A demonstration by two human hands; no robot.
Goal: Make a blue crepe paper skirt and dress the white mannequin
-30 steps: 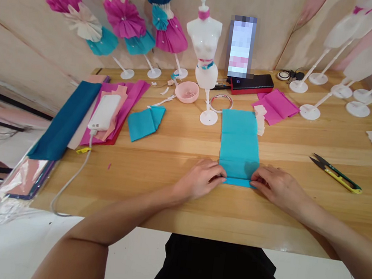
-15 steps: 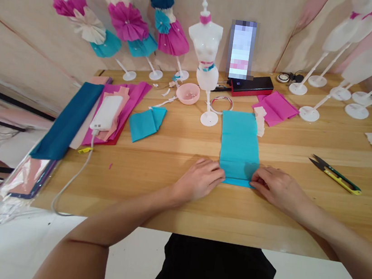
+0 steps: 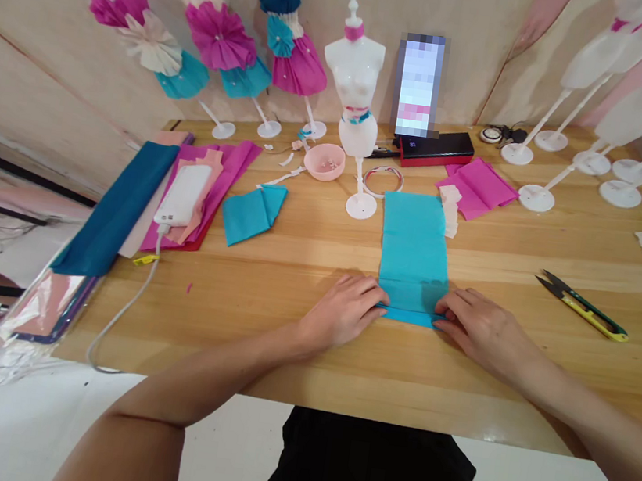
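Note:
A long strip of teal tissue paper (image 3: 413, 245) lies flat on the wooden table (image 3: 297, 332), running away from me. Its near end is folded into a narrow pleat. My left hand (image 3: 344, 311) pinches the left side of that fold, and my right hand (image 3: 479, 324) pinches the right side. Both hands rest on the table, fingers curled onto the paper's edge.
A bare white mannequin (image 3: 355, 95) stands behind the strip, with a pink bowl (image 3: 323, 160) and a ring of tape (image 3: 382, 177) beside it. Thread snips (image 3: 581, 306) lie at right. Pink paper (image 3: 479, 186), a folded teal piece (image 3: 251, 211), a power bank (image 3: 183, 195) and dressed mannequins (image 3: 223, 38) are at left and rear.
My hands stay pinched on the near end of the teal strip; the fold there looks slightly shifted. The view has moved a little, nothing else has changed.

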